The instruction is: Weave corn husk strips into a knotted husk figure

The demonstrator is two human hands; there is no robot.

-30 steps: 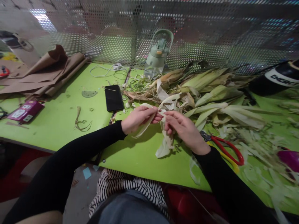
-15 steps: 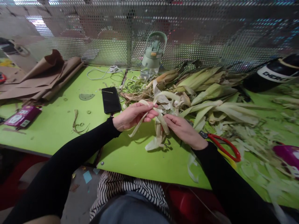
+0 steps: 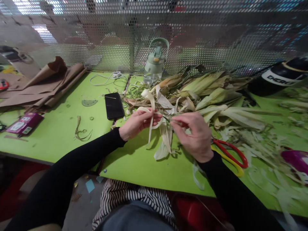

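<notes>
Centre of the frame: the left hand pinches a pale corn-husk strip between thumb and fingers, the strip looping above the grip and trailing below it. The right hand, fingertips drawn together, stands just beside a thin dark-green sliver; whether it grasps this cannot be told. Right of its wrist: red-handled scissors. Upper right: heaped corn husks. Left of centre: a black smartphone on the green tabletop.
</notes>
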